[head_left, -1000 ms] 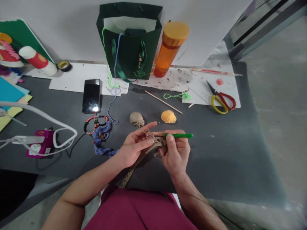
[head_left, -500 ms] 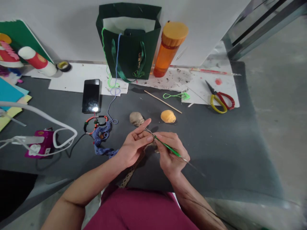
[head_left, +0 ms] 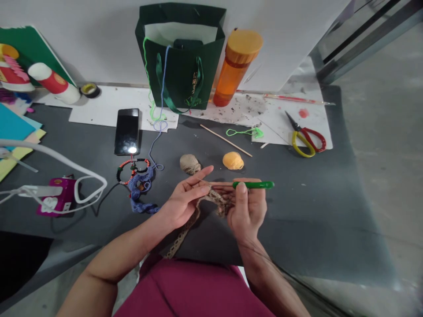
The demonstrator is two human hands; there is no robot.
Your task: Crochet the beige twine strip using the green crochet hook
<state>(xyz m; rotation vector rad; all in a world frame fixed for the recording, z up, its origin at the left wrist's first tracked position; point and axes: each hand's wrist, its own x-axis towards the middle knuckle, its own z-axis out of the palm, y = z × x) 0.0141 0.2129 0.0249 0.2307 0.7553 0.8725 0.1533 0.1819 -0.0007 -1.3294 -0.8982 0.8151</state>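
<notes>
A green-handled crochet hook (head_left: pixel 257 185) lies almost level in my right hand (head_left: pixel 248 212), the thumb pressed on its handle and its thin shaft pointing left. My left hand (head_left: pixel 183 199) pinches the beige crocheted strip (head_left: pixel 178 241) between thumb and fingers, its forefinger stretched out with yarn by it. The strip runs under both hands and hangs toward my lap. Just beyond my left fingertips sits a beige yarn ball (head_left: pixel 189 164). A yellow yarn ball (head_left: pixel 233 160) rests beyond my right hand. The hook's tip is hard to make out at the stitches.
Blue crochet work (head_left: pixel 140 193) and a beaded bracelet (head_left: pixel 121 172) lie left, near a phone (head_left: pixel 127 131). At the back stand a green paper bag (head_left: pixel 180 70) and an orange bottle (head_left: pixel 233 72). Scissors (head_left: pixel 306 138), a wooden stick (head_left: pixel 226 140) and a white cable (head_left: pixel 66 156) are also around.
The crochet hook has swung from a downward slant to nearly level. My right hand has shifted slightly right and turned, showing more of the strip; my left hand keeps its pinch.
</notes>
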